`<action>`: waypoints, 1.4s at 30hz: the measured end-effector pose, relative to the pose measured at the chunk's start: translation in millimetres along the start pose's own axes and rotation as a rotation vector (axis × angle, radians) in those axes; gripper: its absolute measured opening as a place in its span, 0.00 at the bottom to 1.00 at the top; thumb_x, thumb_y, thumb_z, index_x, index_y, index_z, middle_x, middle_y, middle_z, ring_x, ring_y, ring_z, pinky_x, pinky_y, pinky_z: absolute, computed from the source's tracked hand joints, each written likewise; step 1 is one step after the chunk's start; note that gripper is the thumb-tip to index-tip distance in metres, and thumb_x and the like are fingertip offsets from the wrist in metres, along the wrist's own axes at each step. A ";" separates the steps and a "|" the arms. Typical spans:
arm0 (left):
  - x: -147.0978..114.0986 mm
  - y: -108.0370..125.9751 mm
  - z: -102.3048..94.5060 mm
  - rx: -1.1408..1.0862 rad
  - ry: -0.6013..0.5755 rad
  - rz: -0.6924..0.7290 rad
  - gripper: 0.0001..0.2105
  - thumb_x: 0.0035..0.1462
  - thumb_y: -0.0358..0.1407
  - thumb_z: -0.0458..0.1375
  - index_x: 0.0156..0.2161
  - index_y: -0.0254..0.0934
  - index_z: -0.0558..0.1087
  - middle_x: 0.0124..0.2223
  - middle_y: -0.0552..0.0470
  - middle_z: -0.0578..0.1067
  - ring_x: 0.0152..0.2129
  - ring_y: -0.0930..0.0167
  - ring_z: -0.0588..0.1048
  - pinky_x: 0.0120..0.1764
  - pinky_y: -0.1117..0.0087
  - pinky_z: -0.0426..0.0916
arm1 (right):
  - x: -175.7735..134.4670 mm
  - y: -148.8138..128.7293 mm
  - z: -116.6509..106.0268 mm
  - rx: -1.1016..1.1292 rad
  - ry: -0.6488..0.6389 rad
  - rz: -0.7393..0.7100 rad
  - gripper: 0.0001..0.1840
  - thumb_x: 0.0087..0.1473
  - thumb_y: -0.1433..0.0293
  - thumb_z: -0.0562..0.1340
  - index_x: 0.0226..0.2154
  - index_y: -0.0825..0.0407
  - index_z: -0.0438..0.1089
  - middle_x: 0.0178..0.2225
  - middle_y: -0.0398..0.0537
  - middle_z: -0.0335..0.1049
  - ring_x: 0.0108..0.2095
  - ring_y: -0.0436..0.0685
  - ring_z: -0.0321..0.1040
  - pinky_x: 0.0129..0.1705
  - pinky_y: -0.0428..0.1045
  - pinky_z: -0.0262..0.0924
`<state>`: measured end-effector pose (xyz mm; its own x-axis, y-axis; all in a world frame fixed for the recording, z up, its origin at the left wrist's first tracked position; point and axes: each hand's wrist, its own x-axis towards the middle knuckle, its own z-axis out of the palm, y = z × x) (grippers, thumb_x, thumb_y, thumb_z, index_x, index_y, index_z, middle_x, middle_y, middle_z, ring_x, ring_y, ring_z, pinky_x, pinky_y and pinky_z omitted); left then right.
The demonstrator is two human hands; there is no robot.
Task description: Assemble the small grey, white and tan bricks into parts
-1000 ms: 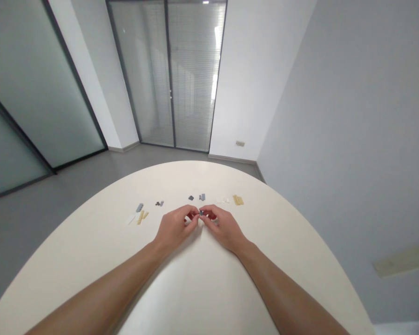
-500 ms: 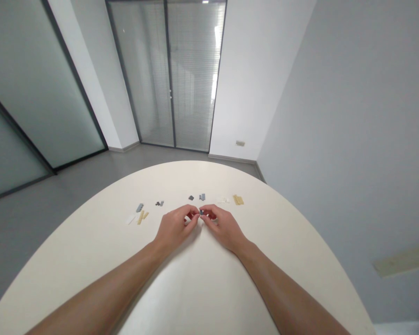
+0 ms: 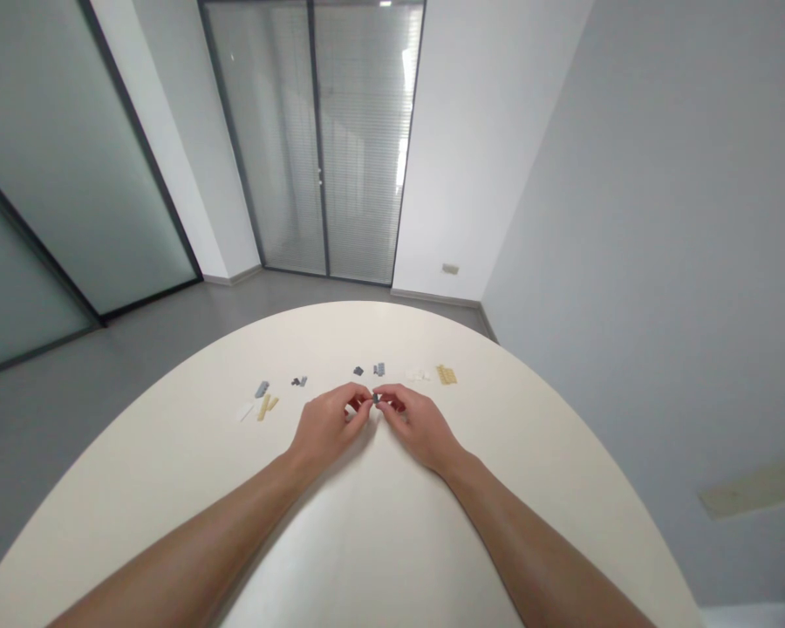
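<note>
Between my fingertips, above the middle of the round table (image 3: 392, 523), is a small dark grey toy brick (image 3: 376, 398); its exact shape is too small to make out. My left hand (image 3: 332, 422) pinches it from the left with thumb and forefinger. From the other side my right hand (image 3: 419, 422) grips it between thumb and fingers. Just beyond the hands lie a few dark pieces (image 3: 358, 371) and a cluster of blue-grey bricks (image 3: 379, 369).
Tan bricks (image 3: 446, 374) and white pieces (image 3: 419, 376) lie to the right. On the left are a grey brick (image 3: 262, 389), tan strips (image 3: 265, 406), a white piece (image 3: 244, 411) and small dark pieces (image 3: 296, 381). The table's curved far edge faces a glass door (image 3: 359, 157).
The small brick has turned slightly between my fingertips. Both hands stay in nearly the same place, and the loose pieces have not moved.
</note>
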<state>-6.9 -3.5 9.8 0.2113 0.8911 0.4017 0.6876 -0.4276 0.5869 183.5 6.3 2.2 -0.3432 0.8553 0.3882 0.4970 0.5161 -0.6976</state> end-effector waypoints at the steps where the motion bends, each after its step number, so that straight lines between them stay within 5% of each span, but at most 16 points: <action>1: 0.0 0.0 -0.1 0.006 -0.004 -0.006 0.07 0.61 0.36 0.54 0.39 0.43 0.75 0.36 0.56 0.81 0.31 0.71 0.78 0.34 0.72 0.69 | -0.1 0.5 0.2 -0.009 0.005 0.003 0.13 0.62 0.70 0.58 0.48 0.46 0.72 0.43 0.45 0.78 0.39 0.54 0.73 0.46 0.51 0.65; 10: 3.5 -1.8 0.1 0.194 0.069 -0.039 0.06 0.60 0.34 0.56 0.36 0.41 0.75 0.38 0.52 0.81 0.38 0.63 0.76 0.45 0.61 0.66 | -1.7 1.3 0.8 -0.040 0.010 0.009 0.14 0.62 0.71 0.58 0.49 0.46 0.71 0.39 0.44 0.77 0.35 0.53 0.72 0.42 0.50 0.64; 18: 4.3 -6.7 1.0 0.267 0.124 -0.105 0.06 0.59 0.35 0.56 0.35 0.41 0.77 0.35 0.50 0.80 0.37 0.62 0.76 0.38 0.64 0.66 | -2.6 -0.9 0.0 -0.051 -0.022 0.030 0.13 0.62 0.70 0.58 0.48 0.47 0.72 0.37 0.44 0.77 0.34 0.53 0.72 0.40 0.50 0.63; 42: 4.5 -7.5 4.2 0.313 0.032 -0.102 0.09 0.57 0.30 0.56 0.41 0.39 0.75 0.41 0.49 0.80 0.43 0.61 0.74 0.48 0.60 0.64 | -2.0 0.0 0.7 -0.045 -0.043 0.033 0.13 0.62 0.71 0.58 0.47 0.47 0.72 0.41 0.43 0.77 0.35 0.52 0.71 0.41 0.48 0.62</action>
<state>-8.1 4.4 4.3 0.1119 0.9195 0.3767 0.8853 -0.2644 0.3825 183.6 4.5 0.9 -0.3597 0.8694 0.3388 0.5436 0.4904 -0.6812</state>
